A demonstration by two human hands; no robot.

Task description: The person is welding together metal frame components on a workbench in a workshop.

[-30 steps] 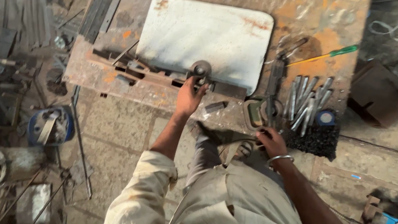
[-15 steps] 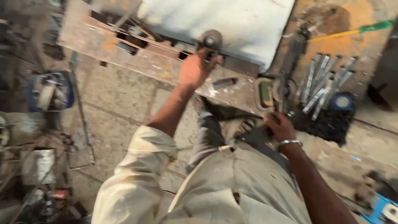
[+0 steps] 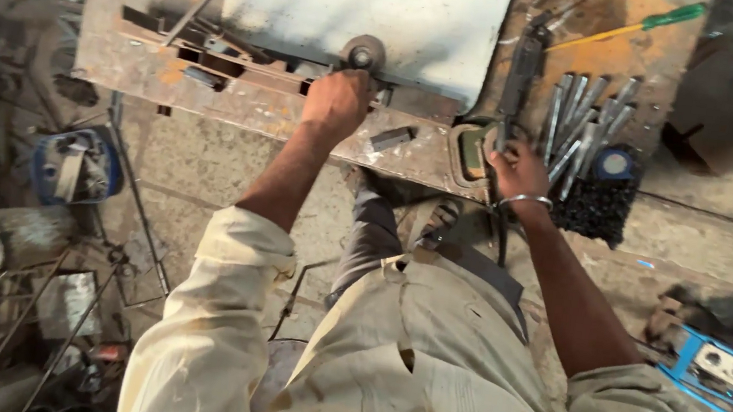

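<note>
Grinder disc point(image 3: 363, 51) sits at the edge of a pale metal sheet point(image 3: 364, 1) on a rusty surface point(image 3: 239, 102). Left hand point(image 3: 335, 102), fingers closed, grips just below it. Right hand point(image 3: 520, 171) fingers curl round a dark tool point(image 3: 523, 67), w/ steel rods point(image 3: 582, 121) beside.

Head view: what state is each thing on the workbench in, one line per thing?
Left hand: closed on the round grinding disc.
Right hand: resting on the bench edge by the dark tool.
Pale metal sheet: lying flat.
Green-handled screwdriver: lying untouched.
Metal rods: bunched, lying loose.
</note>
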